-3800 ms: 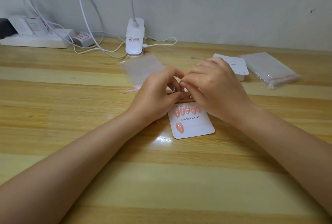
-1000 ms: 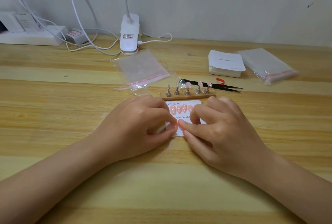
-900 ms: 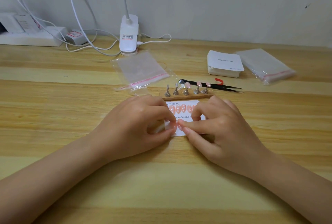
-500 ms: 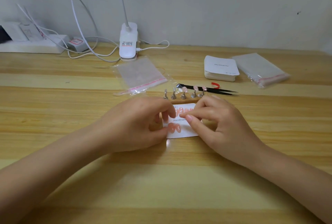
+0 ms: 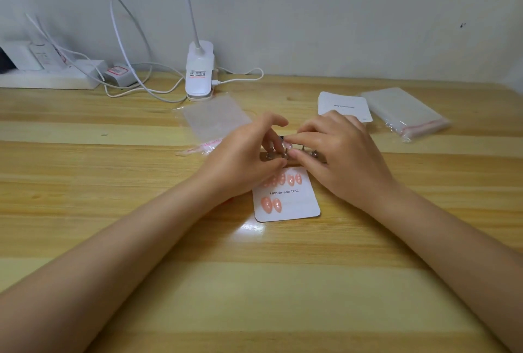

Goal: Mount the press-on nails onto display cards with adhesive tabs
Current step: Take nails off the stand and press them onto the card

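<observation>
Press-on nails (image 5: 285, 179) of peach colour sit already on the display card (image 5: 285, 197), which lies flat on the bench (image 5: 254, 282) just below my two hands: one row near the top edge, partly under my left hand (image 5: 240, 160), and two more nails low at the left. More nails wait on the wooden nail stand (image 5: 294, 154), directly under my fingertips.

My left grip is narrow, thumb and fingers curled at one peg of the stand. My right hand (image 5: 336, 154) pinches there also; I see a small pale thing between its thumb and forefinger, but I cannot tell for sure if it is a nail.

I judge such a nail to be very light, thin, stiff and glossy, so it slips easily and can fly away. It is better to take it by the two side edges, not on the shiny top, and to press it down softly on its tab.

On the card I read "Handmade Nail". The stack of blank cards (image 5: 342, 104), beyond my right hand, carries print too small to read. The lamp clip (image 5: 199, 75) has a label that I cannot read.
</observation>
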